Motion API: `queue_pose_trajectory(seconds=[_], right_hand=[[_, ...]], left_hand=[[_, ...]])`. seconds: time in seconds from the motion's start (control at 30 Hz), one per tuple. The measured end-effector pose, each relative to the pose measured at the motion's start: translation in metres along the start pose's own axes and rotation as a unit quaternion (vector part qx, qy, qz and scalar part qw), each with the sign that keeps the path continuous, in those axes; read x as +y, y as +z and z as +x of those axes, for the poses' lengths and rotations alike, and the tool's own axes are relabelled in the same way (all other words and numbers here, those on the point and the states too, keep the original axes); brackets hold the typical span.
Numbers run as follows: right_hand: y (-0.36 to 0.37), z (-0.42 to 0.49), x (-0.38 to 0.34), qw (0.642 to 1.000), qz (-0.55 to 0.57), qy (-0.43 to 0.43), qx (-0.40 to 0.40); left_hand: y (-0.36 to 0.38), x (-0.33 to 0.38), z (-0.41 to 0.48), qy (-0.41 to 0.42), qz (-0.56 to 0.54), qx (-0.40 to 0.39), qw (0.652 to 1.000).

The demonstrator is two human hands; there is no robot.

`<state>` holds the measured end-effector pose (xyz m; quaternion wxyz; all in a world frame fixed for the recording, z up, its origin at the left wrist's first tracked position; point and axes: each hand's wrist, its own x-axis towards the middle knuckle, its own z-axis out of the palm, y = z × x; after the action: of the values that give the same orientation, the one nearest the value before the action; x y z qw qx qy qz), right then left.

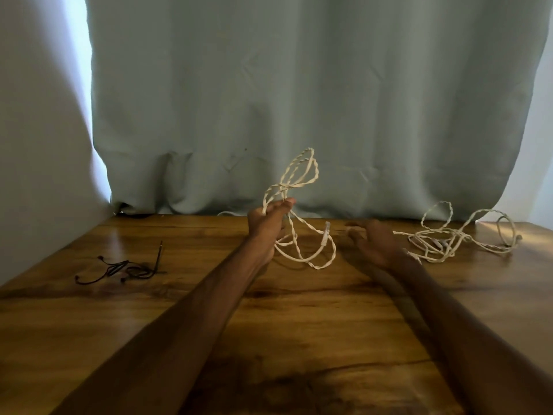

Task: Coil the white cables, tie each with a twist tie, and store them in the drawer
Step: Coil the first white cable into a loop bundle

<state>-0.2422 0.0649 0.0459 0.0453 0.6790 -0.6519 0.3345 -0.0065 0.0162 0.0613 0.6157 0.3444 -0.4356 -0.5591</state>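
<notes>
My left hand (269, 223) is raised above the wooden table (299, 339) and grips a white twisted cable (299, 172). Loops of that cable stand up above the hand and hang below it, with a white plug end dangling near the middle. My right hand (375, 242) hovers just to the right, fingers loosely spread, holding nothing. A second white cable (460, 238) lies tangled on the table at the right, close behind the right wrist. No drawer is in sight.
A small bunch of dark twist ties (125, 269) lies on the table at the left. A grey-green curtain (299, 100) hangs along the table's back edge. A pale wall closes the left side.
</notes>
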Motion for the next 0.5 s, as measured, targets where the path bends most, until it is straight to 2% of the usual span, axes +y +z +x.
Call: queue_pose_trajectory(seconds=[0.1, 0.33, 0.43, 0.5], right_hand=[[0.006, -0.004, -0.033, 0.990, 0.139, -0.023, -0.009], [0.014, -0.011, -0.048, 0.944, 0.326, 0.040, -0.041], [0.012, -0.011, -0.050, 0.946, 0.320, 0.030, -0.045], [0.012, -0.013, -0.053, 0.955, 0.289, -0.012, -0.057]], left_hand=[[-0.001, -0.001, 0.004, 0.003, 0.024, 0.019, 1.000], [-0.005, -0.006, 0.018, 0.031, 0.129, -0.012, 0.991], [-0.003, -0.005, 0.019, 0.038, 0.173, -0.004, 0.984], [-0.002, -0.003, 0.017, 0.047, 0.196, -0.009, 0.980]])
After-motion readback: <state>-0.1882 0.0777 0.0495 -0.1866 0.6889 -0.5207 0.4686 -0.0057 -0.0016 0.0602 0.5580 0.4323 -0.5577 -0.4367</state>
